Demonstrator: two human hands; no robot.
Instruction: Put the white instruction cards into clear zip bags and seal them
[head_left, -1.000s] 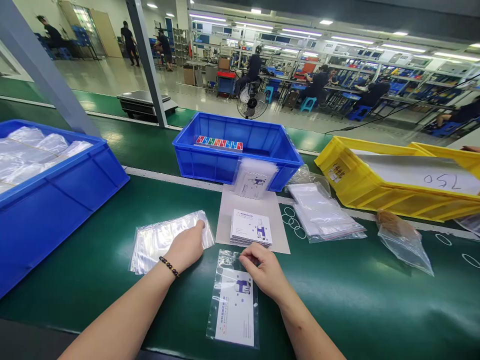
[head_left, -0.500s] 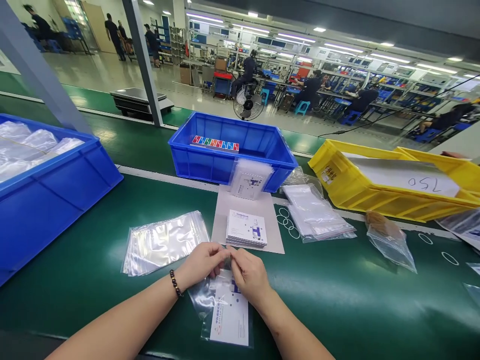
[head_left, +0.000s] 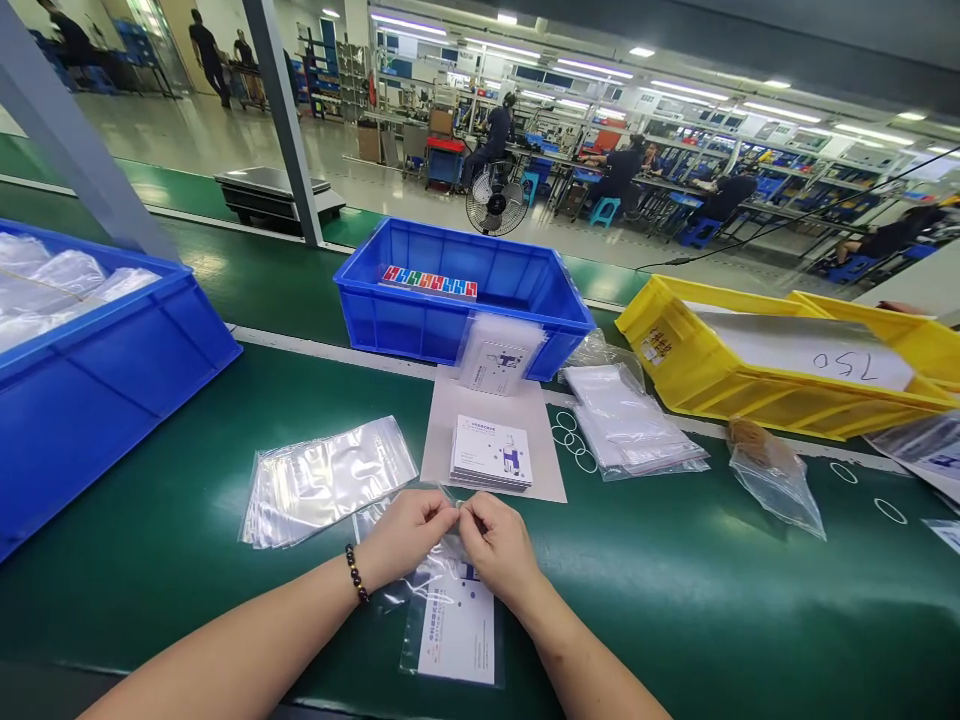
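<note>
My left hand (head_left: pixel 409 535) and my right hand (head_left: pixel 499 545) meet fingertip to fingertip, both closed in a pinch on the top edge of a clear plastic bag (head_left: pixel 410 640). Inside the bag lies a white printed booklet (head_left: pixel 461 625), its upper end under my hands. Just beyond my fingers a stack of similar booklets (head_left: pixel 491 452) rests on a grey board (head_left: pixel 551 475). Behind it, bagged booklets (head_left: pixel 500 360) lean upright against a blue bin (head_left: pixel 397 330). To the left of my hands a fanned pile of clear bags (head_left: pixel 330 480) lies flat.
A blue bin of plastic bags (head_left: pixel 112 400) stands at far left. Yellow bins (head_left: pixel 750 395) stand at the right, behind a bag of brown bands (head_left: pixel 776 475). More plastic bags (head_left: pixel 637 425) and white rings (head_left: pixel 574 440) lie right of the board. The green surface (head_left: pixel 675 590) extends rightward.
My fingertips have come closer together at the bag's top edge, and my left fingers have curled in. The bag with the booklet stays in nearly the same place.
</note>
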